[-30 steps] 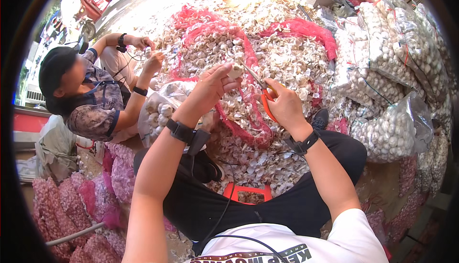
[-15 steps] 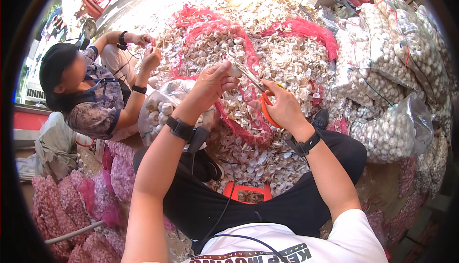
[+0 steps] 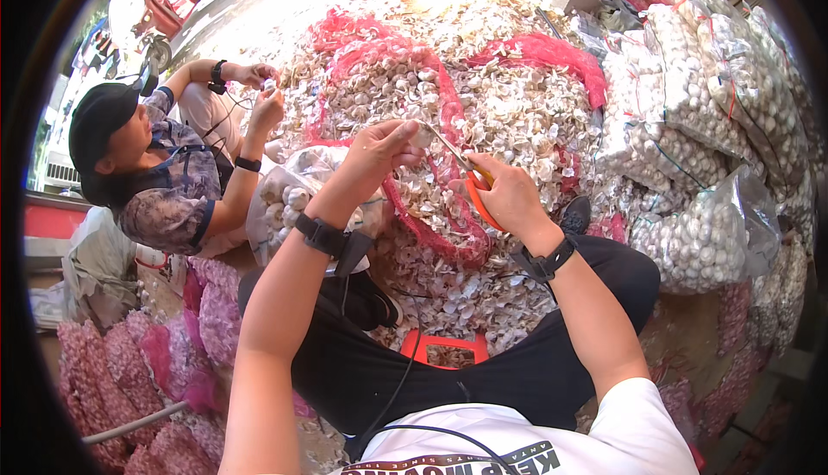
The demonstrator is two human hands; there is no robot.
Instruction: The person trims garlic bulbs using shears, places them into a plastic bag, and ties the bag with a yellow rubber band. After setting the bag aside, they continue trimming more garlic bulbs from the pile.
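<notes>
One garlic bulb (image 3: 422, 137) at tip of left grip (image 3: 379, 154), scissors (image 3: 461, 159) beside.

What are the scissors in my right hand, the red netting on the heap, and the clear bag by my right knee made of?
Scissors: probably metal blades, grey with a slight sheen; the smooth orange-red handles look like plastic.
Netting: likely plastic mesh, thin and see-through in crumpled folds.
Bag: apparently glossy plastic film, transparent with bright creases.
</notes>
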